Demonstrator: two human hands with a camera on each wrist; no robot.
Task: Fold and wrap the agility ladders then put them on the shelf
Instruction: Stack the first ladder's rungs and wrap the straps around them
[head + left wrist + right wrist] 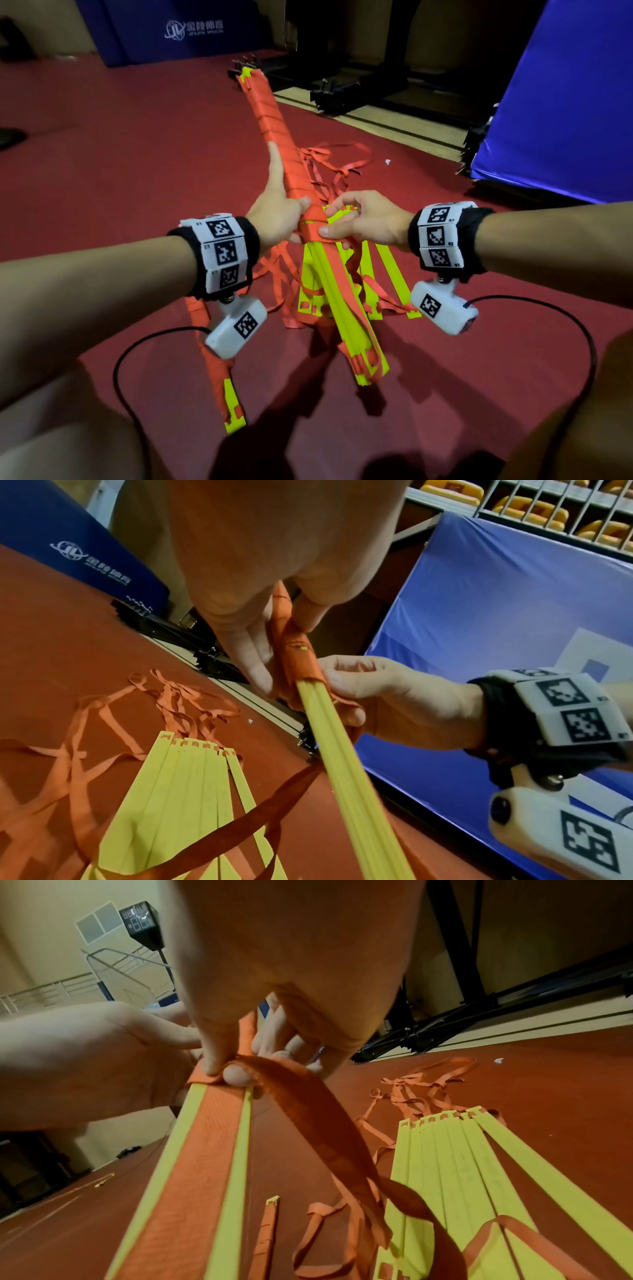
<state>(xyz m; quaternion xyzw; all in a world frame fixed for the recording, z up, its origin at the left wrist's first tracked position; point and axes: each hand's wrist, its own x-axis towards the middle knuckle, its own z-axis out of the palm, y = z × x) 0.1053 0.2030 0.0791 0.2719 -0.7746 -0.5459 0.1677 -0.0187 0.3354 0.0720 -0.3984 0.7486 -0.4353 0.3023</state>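
I hold a bundle of yellow ladder rungs (pixel 346 308) slanted above the red floor. Its far half is wound in orange strap (pixel 274 126). My left hand (pixel 277 219) grips the bundle at the wrap's near edge, index finger lying straight along the wound part. My right hand (pixel 356 219) pinches the strap (pixel 308 1096) against the bundle (pixel 301 658) beside the left thumb. The strap's loose end hangs down to the floor. A second ladder (pixel 178 791) lies fanned on the floor below, its straps tangled. A third, wrapped bundle (pixel 212 359) lies at lower left.
Blue padded mats stand at the right (pixel 565 102) and far left (pixel 171 31). A black folded metal frame (pixel 342 89) lies on the floor beyond the bundle's tip. A wire shelf (pixel 514 507) with yellow items shows above the right mat. Camera cables (pixel 137 346) loop over my knees.
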